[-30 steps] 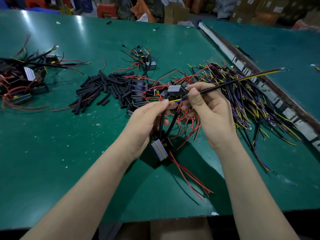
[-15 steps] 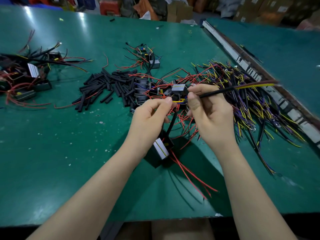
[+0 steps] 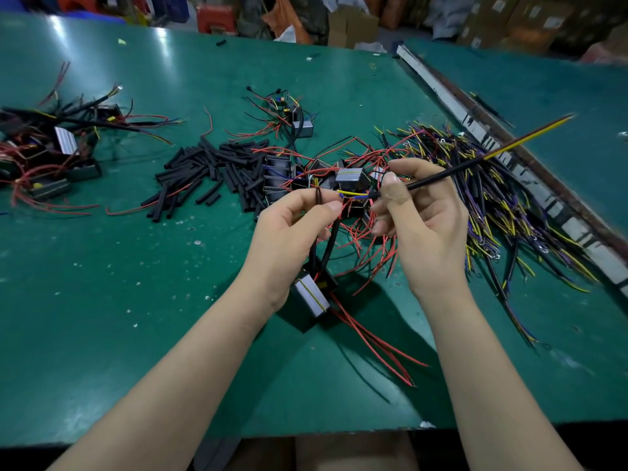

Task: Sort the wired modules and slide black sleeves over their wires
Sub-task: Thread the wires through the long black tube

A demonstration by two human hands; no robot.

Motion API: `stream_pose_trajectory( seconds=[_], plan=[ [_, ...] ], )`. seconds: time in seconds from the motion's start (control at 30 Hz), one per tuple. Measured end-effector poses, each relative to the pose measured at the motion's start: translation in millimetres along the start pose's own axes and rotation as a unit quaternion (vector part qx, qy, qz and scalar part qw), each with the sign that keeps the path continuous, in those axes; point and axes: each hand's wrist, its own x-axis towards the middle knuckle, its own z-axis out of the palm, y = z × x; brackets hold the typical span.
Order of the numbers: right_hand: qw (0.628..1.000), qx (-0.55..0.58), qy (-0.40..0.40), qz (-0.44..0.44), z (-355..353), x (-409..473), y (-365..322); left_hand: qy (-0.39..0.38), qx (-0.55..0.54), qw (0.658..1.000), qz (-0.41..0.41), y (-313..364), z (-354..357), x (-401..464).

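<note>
1. I read the job as partly done. At 10 o'clock on the green table lies a heap of sleeved modules whose leads run in black tubing, so those look finished.
2. Plenty is left: a cluster of unsleeved modules sits at 12 o'clock just beyond my hands, with a smaller clump further out, red leads bare.
3. The supply of loose black sleeves lies at 11 o'clock, touching the unsleeved cluster, and a big spread of loose wires in yellow, purple and black fills 2 o'clock.
4. The module in hand hangs below my left hand, a small black block with a silvery face and a thin yellow line across it. 2 sleeved leads rise from it into my palm; its red leads trail toward 5 o'clock on the table.
5. My left hand is clenched on those leads, pinching a yellow and a blue wire end at the fingertips.
6. My right hand grips a black sleeve between thumb and finger, pointing out to 2 o'clock with a wire bundle poking from its far end.
7. I judge the sleeve's near mouth is just beside the pinched wire ends, not yet over them, so threading is the step in hand.
</note>
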Motion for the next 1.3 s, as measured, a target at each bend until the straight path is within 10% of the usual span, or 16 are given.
stream_pose_trajectory(
  seconds=[0.6, 0.87, 1.3],
  plan=[
    [0.997, 0.06, 0.044, 0.009, -3, 3, -1, 0.11, -0.094, 0.989, -0.04, 7, -13, 12],
    [0.997, 0.069, -0.005, 0.018, -2, 3, -2, -0.033, 0.054, 0.998, 0.02, 4, 2, -1],
    [0.998, -0.018, -0.065, -0.008, 1, -4, -3, 0.06, 0.012, 0.998, 0.01, 1, -1, 2]
  ],
)
